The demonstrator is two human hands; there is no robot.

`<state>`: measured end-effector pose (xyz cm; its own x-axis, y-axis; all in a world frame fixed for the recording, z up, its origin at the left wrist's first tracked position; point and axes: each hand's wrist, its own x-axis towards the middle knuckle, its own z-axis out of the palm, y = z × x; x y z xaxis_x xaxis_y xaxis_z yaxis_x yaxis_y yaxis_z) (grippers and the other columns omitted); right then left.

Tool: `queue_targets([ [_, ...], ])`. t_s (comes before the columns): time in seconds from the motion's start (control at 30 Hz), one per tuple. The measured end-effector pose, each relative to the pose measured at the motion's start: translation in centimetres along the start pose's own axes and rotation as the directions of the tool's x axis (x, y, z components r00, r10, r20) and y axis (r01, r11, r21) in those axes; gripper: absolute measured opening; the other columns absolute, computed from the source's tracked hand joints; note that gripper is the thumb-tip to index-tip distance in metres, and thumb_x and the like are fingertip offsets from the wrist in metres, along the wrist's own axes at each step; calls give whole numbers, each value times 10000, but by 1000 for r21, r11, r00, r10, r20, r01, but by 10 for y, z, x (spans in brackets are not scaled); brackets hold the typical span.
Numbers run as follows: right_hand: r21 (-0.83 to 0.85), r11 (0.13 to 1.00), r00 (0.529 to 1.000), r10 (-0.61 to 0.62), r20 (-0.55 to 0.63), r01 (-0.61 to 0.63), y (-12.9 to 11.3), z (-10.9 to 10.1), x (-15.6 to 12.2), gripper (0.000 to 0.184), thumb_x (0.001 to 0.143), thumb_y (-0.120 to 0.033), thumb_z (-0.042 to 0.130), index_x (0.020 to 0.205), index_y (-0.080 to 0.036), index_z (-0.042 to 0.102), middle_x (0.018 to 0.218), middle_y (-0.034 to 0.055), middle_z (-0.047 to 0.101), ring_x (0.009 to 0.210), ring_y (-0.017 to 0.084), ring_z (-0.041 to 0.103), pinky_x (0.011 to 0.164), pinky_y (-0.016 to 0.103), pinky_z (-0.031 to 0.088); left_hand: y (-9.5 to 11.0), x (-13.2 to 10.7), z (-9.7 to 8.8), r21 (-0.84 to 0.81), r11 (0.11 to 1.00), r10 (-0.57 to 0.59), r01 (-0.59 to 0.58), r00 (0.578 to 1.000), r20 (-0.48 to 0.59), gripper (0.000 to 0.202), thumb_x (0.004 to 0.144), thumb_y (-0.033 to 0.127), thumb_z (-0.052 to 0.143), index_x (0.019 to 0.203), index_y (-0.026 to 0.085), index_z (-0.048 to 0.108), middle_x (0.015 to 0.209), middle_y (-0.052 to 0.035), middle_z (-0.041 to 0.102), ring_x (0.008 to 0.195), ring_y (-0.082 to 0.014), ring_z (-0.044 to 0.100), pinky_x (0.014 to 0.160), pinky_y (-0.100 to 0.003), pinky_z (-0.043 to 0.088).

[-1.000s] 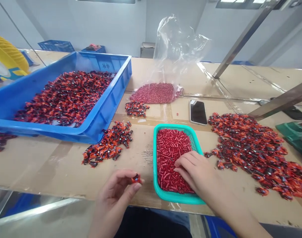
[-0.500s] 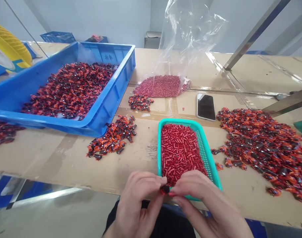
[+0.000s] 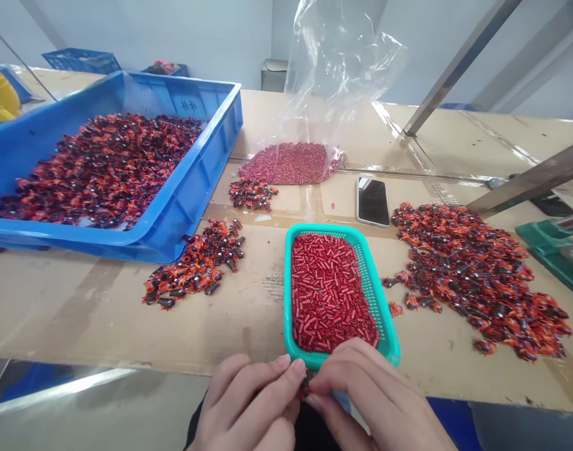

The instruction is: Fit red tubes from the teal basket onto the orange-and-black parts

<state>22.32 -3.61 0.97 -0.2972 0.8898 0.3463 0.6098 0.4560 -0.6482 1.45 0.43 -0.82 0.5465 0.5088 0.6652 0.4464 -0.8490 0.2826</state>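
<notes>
My left hand (image 3: 249, 401) and my right hand (image 3: 371, 401) meet at the bottom of the view, just in front of the near rim of a teal basket (image 3: 390, 341) filled with small red tubes (image 3: 331, 294). Both hands pinch one small black and red part (image 3: 305, 388) between their fingertips; the fingers hide most of it. A small pile of black and orange parts (image 3: 195, 272) lies left of the basket. A much larger spread of the same parts (image 3: 474, 275) lies to its right.
A blue crate (image 3: 173, 219) full of the same parts stands at the left. Behind the basket lie a clear plastic bag (image 3: 338, 69) with red tubes (image 3: 291, 161), another small pile (image 3: 251, 193) and a black phone (image 3: 372, 202). A green tool (image 3: 550, 250) sits far right.
My right hand left the basket and joined my left hand at the table's near edge. Both now pinch the small part, slightly lower than half a second ago.
</notes>
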Motion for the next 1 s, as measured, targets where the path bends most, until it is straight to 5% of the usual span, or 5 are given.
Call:
queue_targets([
  [0.23,272,957,994,108,0,-104,-2,0,0,190,993,-320,704,882,-222,583,792,-11,694,732,122,659,649,207,550,2,-1,1,-144,989,33,-28,999,37,334,948,38,645,673,218,582,960,-17,864,765,-144,810,660,-271,590],
  [0.4,312,932,983,175,60,-185,-7,-6,1,86,999,-220,672,928,-228,624,849,12,717,784,139,696,694,217,588,7,5,3,-244,960,-138,137,990,12,345,875,-4,707,721,238,515,930,-14,863,705,-148,803,610,-291,586],
  [0.63,226,973,985,81,-150,-46,-8,-2,-4,50,994,-178,653,997,-223,632,822,31,706,752,165,692,687,263,621,14,12,0,-270,933,-249,237,969,-9,360,870,-11,675,739,249,465,931,-5,863,663,-161,790,626,-332,587],
  [1.0,160,987,989,7,-149,17,-7,-5,-3,32,1015,-204,645,988,-209,629,820,26,668,782,151,681,701,250,602,17,12,1,-269,943,-210,199,978,-14,377,890,-3,693,718,241,462,932,-7,863,695,-151,800,631,-319,594],
])
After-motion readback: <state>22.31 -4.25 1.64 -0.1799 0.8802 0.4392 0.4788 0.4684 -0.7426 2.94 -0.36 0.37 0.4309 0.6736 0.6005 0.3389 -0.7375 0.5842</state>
